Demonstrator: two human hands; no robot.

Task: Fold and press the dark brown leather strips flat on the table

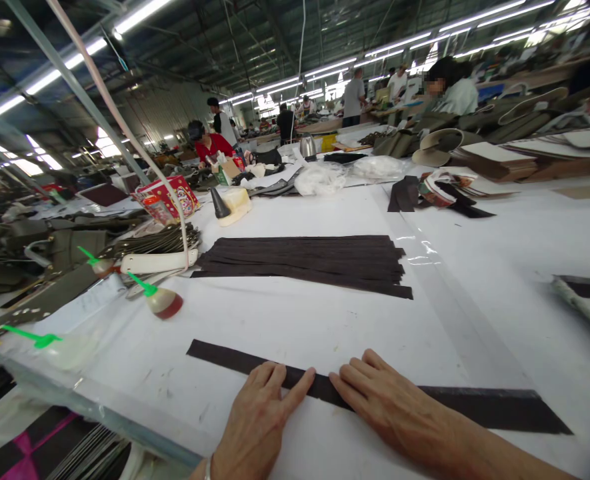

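Note:
A long dark brown strip (pixel 495 407), which looks like leather or fabric, lies slantwise on the white table in front of me. My left hand (pixel 262 417) is over its left half, fingers bent around the far edge and one finger stretched along the strip. Close by, my right hand (pixel 385 397) grips the middle with curled fingers, its forearm crossing the right part. Between the hands a short piece of the strip shows. The undersides of my fingers are hidden. Farther back lies a stack of similar dark strips (pixel 299 260), their ends uneven.
Squeeze bottles with green nozzles, one holding red liquid (pixel 165 303), stand at the left table edge (pixel 139 427). A dark cone (pixel 219 203), a red patterned box (pixel 175 197) and plastic bags (pixel 319 179) sit farther back. A tray (pixel 587 307) is at right. People work beyond.

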